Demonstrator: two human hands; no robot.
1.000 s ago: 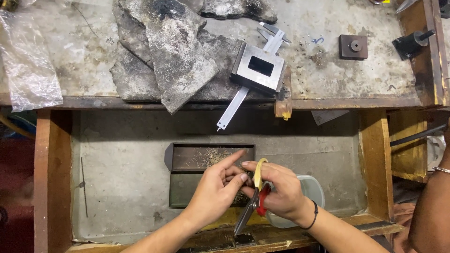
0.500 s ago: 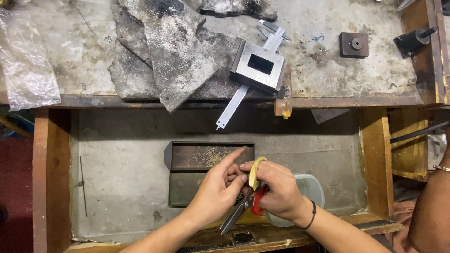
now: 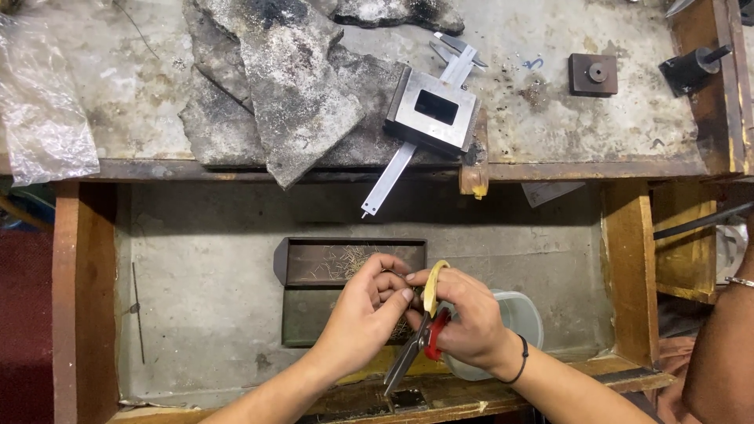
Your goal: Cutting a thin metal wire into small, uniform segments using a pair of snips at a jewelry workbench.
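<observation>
Now, change: scissors point(image 3: 415, 352) swung blades-down toward the drawer's front edge.
Right hand point(image 3: 463, 322): gripping scissor handles.
Left hand point(image 3: 363, 314): fingertips pinching something small, unclear, over the dark tray point(image 3: 314, 275).

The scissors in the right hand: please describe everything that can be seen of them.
The scissors have one yellow loop handle and one red one, and grey metal blades. The right hand grips them at the handles. The blades look nearly closed and point down and to the left, toward the wooden front edge of the tray. The left hand meets the right hand just beside the yellow loop. Fingers hide part of the handles.
</observation>
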